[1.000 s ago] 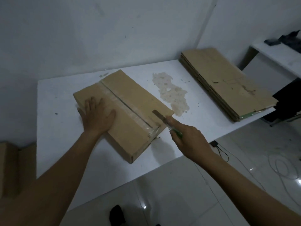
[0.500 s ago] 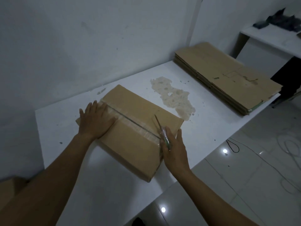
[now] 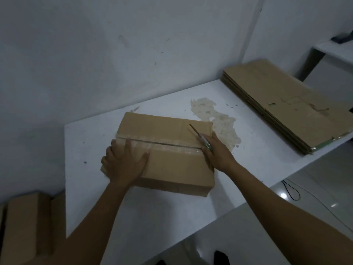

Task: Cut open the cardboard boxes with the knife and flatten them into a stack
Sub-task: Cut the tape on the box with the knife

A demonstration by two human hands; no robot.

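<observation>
Right fingers [image 3: 215,139] gripping one knife [image 3: 199,136], one box [image 3: 168,165]

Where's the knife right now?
Head view, right of centre: the knife is held by the right hand at the right end of the cardboard box, its blade angled over the box top near the taped seam.

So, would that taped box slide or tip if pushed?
Probably slides, not tips: the box sits low and wide on the smooth table. Its top may flex, since the taped seam looks slit by the left hand; the right hand holds the knife.
</observation>
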